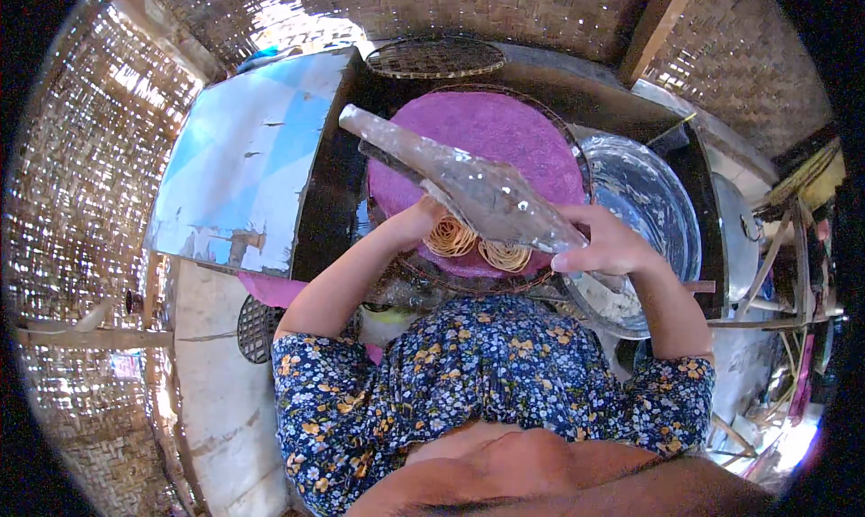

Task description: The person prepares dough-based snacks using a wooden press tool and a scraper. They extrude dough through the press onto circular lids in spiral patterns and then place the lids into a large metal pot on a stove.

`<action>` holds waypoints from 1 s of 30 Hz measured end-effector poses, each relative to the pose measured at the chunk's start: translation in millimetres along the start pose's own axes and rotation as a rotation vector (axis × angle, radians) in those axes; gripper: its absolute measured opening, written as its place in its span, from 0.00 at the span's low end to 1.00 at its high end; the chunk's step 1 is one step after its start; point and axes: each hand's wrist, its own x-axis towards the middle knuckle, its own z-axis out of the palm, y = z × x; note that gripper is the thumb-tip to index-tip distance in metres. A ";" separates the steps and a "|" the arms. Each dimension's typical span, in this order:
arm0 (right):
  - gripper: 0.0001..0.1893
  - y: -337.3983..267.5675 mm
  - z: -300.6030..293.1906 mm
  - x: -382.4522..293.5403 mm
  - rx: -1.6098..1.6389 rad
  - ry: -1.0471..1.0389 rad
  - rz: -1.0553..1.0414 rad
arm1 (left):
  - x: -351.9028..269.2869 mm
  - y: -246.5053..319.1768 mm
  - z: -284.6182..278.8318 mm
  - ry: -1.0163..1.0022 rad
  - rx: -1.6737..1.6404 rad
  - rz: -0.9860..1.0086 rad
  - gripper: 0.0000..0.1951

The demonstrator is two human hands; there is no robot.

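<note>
A grey-brown tool [480, 186] with white smears, long and tapering to a handle-like end at the upper left, is raised over a round purple cloth [473, 125]. My right hand [605, 243] grips its lower right end between thumb and fingers. Partly behind it, my left hand [429, 216] is near its middle; its fingers are hidden, so whether it holds the tool cannot be told. Coiled tan strands like noodles [451, 238] and a second coil [505, 255] lie on the cloth, just below the tool.
A large metal basin [689, 226] with whitish residue stands to the right. A blue and white panel [236, 158] is on the left. An empty-looking woven tray [436, 58] lies at the back. A metal pot [736, 226] is at the far right, near wooden poles.
</note>
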 end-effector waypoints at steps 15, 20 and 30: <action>0.31 13.3 -7.0 0.8 0.403 0.068 -0.036 | 24.6 136.6 -22.5 0.158 -0.800 0.348 0.36; 0.32 0.7 -13.0 10.3 0.333 -0.097 0.076 | 40.2 157.0 -42.2 0.053 -0.932 0.688 0.37; 0.24 30.8 -11.7 35.0 0.085 0.031 0.237 | 75.0 97.1 -57.8 -0.088 -1.212 0.695 0.30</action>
